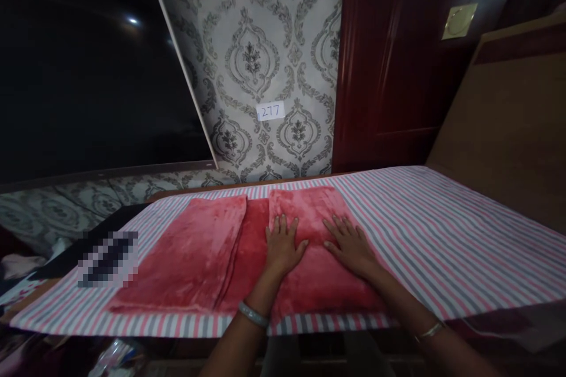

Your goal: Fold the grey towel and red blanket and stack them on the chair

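Both hands lie flat, palms down and fingers spread, on a red plush cloth; neither one grasps anything. The left hand (283,244) presses the cloth near its middle, just right of a fold seam, and the right hand (351,244) rests close beside it, a little further right, with the fingers pointing to the far left. A bangle (253,313) circles the left wrist and a thinner bracelet (430,330) the right.

The red cloth (309,283) looks like a fleecy blanket or towel, soft and slightly shiny, with streaks in the nap. It lies in flat folded panels: the right panel is under both hands, a narrow darker strip runs down the centre, and the left panel (194,259) is laid over with its edges showing as thin layered lines along its right side. The whole cloth sits on the left half of the bed, reaching from near the far edge almost to the near edge.

Under it is a sheet (442,235) striped in pink, grey and white, spread smooth. No box, basket or other container shows in clear view. On the far wall, patterned wallpaper (265,41) carries a small label reading 277 (270,111). Dark red wood panelling (398,59) stands to the right of it, and a brown headboard (508,123) further right.
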The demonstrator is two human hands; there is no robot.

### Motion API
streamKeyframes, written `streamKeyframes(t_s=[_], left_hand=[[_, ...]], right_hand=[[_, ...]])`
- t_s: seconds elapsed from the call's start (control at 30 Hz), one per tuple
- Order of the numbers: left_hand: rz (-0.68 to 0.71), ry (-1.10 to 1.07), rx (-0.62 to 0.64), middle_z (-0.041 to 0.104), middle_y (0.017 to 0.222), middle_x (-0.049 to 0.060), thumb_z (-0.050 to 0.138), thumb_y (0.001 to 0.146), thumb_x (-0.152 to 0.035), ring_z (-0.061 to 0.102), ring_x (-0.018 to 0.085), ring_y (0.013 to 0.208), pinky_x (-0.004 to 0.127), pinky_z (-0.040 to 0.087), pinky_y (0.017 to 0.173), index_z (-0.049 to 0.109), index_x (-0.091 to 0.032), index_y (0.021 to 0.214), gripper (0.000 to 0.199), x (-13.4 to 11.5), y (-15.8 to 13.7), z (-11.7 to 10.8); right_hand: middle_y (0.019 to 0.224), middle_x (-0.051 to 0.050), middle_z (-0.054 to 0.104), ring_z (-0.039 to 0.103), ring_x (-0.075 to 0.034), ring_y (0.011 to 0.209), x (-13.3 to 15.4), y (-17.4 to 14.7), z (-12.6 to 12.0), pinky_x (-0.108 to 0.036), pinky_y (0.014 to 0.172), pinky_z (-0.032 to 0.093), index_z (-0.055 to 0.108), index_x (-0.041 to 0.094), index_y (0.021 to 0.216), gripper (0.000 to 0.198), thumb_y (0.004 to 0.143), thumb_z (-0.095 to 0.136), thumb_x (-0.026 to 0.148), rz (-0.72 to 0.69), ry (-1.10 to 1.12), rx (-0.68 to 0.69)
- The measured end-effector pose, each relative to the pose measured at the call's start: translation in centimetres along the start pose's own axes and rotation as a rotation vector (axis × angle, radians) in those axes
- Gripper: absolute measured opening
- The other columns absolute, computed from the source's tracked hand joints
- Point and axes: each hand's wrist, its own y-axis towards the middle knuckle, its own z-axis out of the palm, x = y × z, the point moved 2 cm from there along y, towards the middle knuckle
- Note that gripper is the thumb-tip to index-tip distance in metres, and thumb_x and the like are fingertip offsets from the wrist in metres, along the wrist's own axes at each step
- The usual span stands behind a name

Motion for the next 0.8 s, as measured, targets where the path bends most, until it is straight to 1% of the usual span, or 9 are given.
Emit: streamKeyframes(t_s=[0.1,0.23,0.3,0.37,0.5,0.63,0.7,0.73,0.8], left_hand=[[-0.004,0.005,-0.004,0.029,0.164,0.018,0.049,0.094,-0.056,0.023,0.036,0.152,0.063,0.028,0.116,0.038,-0.026,0.155,0.068,-0.1,0.0,-0.2],[-0.018,0.003,0.011,0.029,0.164,0.017,0.051,0.094,-0.053,0.023,0.036,0.152,0.062,0.027,0.117,0.039,-0.026,0.155,0.068,-0.2,-0.1,-0.4],[-0.021,0.001,0.011,0.028,0.164,0.017,0.052,0.094,-0.052,0.023,0.036,0.152,0.062,0.027,0.117,0.039,-0.026,0.154,0.067,-0.2,-0.1,-0.5],[-0.019,-0.001,0.014,0.028,0.164,0.017,0.052,0.094,-0.052,0.022,0.035,0.153,0.061,0.027,0.118,0.039,-0.026,0.155,0.067,-0.2,-0.1,-0.5],[-0.026,-0.020,0.038,0.025,0.165,0.016,0.052,0.094,-0.052,0.020,0.034,0.154,0.061,0.025,0.119,0.037,-0.027,0.155,0.068,-0.3,-0.3,-0.3],[-0.050,-0.123,0.065,0.021,0.167,0.013,0.057,0.091,-0.050,0.014,0.034,0.155,0.063,0.018,0.120,0.038,-0.028,0.155,0.070,0.1,-0.2,-0.2],[-0.091,-0.269,0.041,0.019,0.168,0.011,0.063,0.087,-0.048,0.013,0.034,0.155,0.060,0.017,0.122,0.043,-0.028,0.152,0.071,0.9,0.7,-0.4],[-0.137,-0.391,-0.006,0.020,0.167,0.011,0.066,0.085,-0.046,0.013,0.034,0.155,0.058,0.017,0.123,0.047,-0.027,0.150,0.070,1.7,1.4,-0.6],[-0.256,-0.679,-0.139,0.031,0.164,0.012,0.070,0.081,-0.040,0.020,0.034,0.154,0.052,0.018,0.124,0.055,-0.022,0.143,0.067,3.5,3.3,-1.0]], right_hand=[[0.158,-0.011,0.040,0.034,-0.031,0.147,-0.3,2.8,-1.5,-0.059,0.113,0.034,0.041,0.027,0.154,0.057,0.101,0.032,0.045,0.023,0.064,-0.019],[0.157,-0.012,0.042,0.034,-0.030,0.147,-0.6,8.5,-3.4,-0.059,0.112,0.035,0.044,0.025,0.151,0.056,0.101,0.028,0.041,0.081,0.132,-0.152],[0.158,-0.012,0.040,0.032,-0.033,0.147,-0.8,10.8,-3.4,-0.063,0.110,0.035,0.044,0.026,0.152,0.056,0.101,0.027,0.040,0.153,0.158,-0.171],[0.159,-0.012,0.038,0.030,-0.034,0.148,-0.9,12.1,-2.5,-0.066,0.110,0.033,0.042,0.027,0.153,0.056,0.101,0.025,0.039,0.230,0.160,-0.125],[0.165,-0.006,0.027,0.027,-0.032,0.149,-1.1,12.0,-0.3,-0.060,0.115,0.029,0.033,0.028,0.157,0.058,0.102,0.022,0.042,0.332,0.113,0.014],[0.166,-0.004,0.024,0.027,-0.031,0.149,-1.0,11.4,0.3,-0.056,0.116,0.029,0.031,0.027,0.158,0.059,0.103,0.020,0.044,0.334,0.080,0.019],[0.166,-0.004,0.025,0.028,-0.032,0.148,-1.0,11.4,0.2,-0.056,0.116,0.030,0.032,0.026,0.158,0.059,0.103,0.020,0.044,0.335,0.078,0.018],[0.166,-0.004,0.025,0.029,-0.032,0.148,-1.1,11.4,0.1,-0.056,0.115,0.030,0.033,0.026,0.158,0.059,0.103,0.020,0.044,0.337,0.080,0.020],[0.166,-0.003,0.025,0.029,-0.032,0.147,-1.1,11.4,0.2,-0.056,0.115,0.030,0.033,0.027,0.158,0.060,0.103,0.019,0.045,0.338,0.087,0.021]])
